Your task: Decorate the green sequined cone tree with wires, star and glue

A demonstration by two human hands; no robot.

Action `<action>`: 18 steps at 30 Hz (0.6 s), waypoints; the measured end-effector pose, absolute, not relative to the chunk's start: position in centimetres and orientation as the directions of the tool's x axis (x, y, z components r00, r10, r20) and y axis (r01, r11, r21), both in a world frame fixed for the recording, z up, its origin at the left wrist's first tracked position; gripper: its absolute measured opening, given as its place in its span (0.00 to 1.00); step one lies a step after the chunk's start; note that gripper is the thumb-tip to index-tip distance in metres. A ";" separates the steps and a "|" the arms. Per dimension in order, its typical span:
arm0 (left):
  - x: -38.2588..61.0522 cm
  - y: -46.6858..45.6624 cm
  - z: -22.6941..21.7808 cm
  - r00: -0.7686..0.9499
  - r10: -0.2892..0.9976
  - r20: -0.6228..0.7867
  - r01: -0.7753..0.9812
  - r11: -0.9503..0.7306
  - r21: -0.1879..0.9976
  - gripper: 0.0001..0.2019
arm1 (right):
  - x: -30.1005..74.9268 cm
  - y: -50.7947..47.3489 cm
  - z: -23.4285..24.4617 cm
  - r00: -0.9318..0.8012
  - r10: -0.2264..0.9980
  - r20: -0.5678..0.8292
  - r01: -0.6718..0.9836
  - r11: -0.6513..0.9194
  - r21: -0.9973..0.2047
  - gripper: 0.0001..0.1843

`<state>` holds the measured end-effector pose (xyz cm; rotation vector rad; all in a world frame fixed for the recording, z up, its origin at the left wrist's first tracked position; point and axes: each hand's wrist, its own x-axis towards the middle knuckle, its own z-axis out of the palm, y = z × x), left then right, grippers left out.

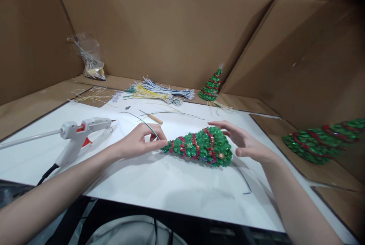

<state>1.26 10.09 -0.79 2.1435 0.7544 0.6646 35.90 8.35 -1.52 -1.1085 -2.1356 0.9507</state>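
Cardboard walls (159, 28), white tabletop (137, 180), green tree (202, 146) held by left fingers (156, 145)

The person's left hand (142, 141) pinches the narrow tip of a green beaded tree (201, 146) lying on its side — a thin wire (146, 124) juts out there. The right hand (242, 142), fingers parted, curves beside the wide base. A glue gun (75, 136) rests leftward; beyond — a wooden-handled tool (154, 118), bundled strands (151, 93), a standing tree (211, 85).

Hands (141, 140) and forearms (94, 163) are bare; pale grey garment (125, 231), dark cords (156, 228)
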 end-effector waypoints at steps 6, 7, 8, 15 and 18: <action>1.4 10.0 -1.4 0.650 0.724 0.232 0.316 -0.536 0.783 0.06 | 36.2 8.4 -1.7 -0.514 0.849 0.123 0.436 0.381 -0.815 0.40; 1.5 10.0 -1.6 0.647 0.717 0.261 0.296 -0.552 0.780 0.06 | 36.2 8.4 -1.6 -0.508 0.852 0.128 0.429 0.379 -0.820 0.39; 1.6 10.0 -1.8 0.646 0.707 0.288 0.275 -0.567 0.777 0.05 | 36.2 8.4 -1.6 -0.497 0.857 0.138 0.421 0.377 -0.825 0.38; 1.9 9.6 -2.0 0.659 0.668 0.345 0.240 -0.622 0.745 0.04 | 36.1 8.6 -1.8 -0.355 0.910 0.216 0.362 0.347 -0.865 0.28; 1.9 9.6 -2.0 0.653 0.679 0.337 0.250 -0.612 0.750 0.03 | 36.4 8.6 -1.9 -0.269 0.933 0.238 0.372 0.329 -0.868 0.22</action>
